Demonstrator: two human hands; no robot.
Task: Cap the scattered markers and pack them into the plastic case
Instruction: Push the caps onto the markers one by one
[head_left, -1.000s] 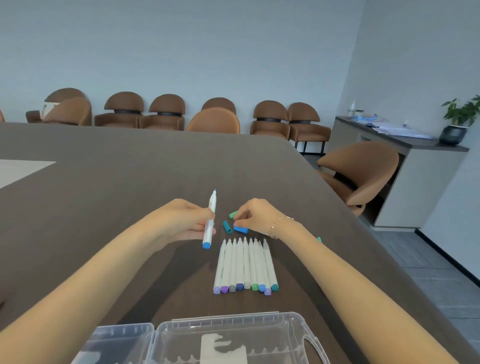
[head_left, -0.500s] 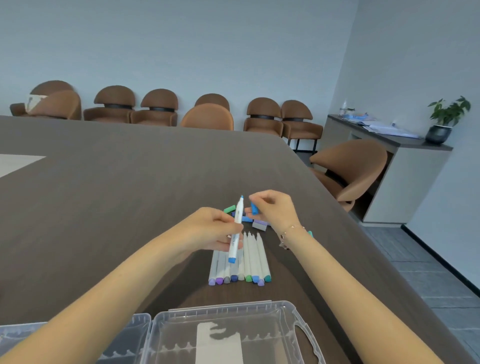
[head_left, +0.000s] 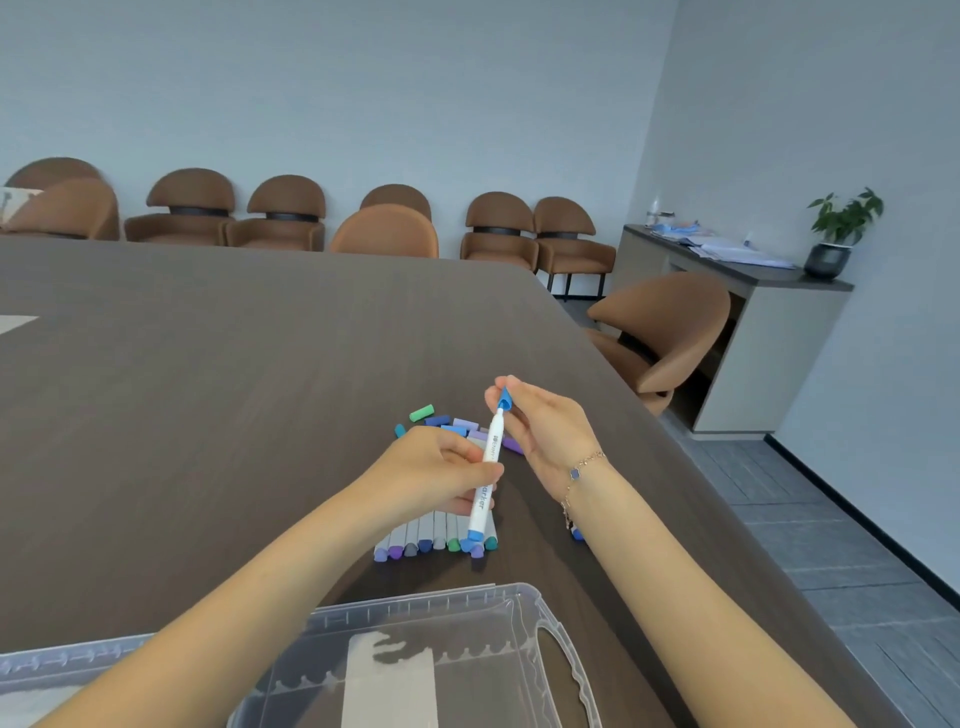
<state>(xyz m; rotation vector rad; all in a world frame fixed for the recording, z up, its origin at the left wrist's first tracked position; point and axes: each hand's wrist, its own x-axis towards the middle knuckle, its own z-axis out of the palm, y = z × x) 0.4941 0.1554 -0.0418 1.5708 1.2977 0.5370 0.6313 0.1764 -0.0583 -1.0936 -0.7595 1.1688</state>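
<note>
Plastic case (head_left: 524, 613), clear and lying open at the near edge of the dark table (head_left: 208, 389), looks light, thin-walled and likely to slide if pushed; its moulded handle on the right is probably the surest hold. Just beyond it lies a row of markers (head_left: 436, 535), side by side, coloured ends nearest. The left hand (head_left: 436, 467) is curled round a white marker (head_left: 485, 478) at mid-barrel, holding it up with its blue end low. Such a barrel is stiff, light and smooth, so a mid-barrel grip seems right for pressing. The right hand (head_left: 540, 421) pinches a blue cap (head_left: 504, 401) onto the marker's far tip. Loose caps (head_left: 457, 425) lie scattered behind the hands, small and apt to roll.
</note>
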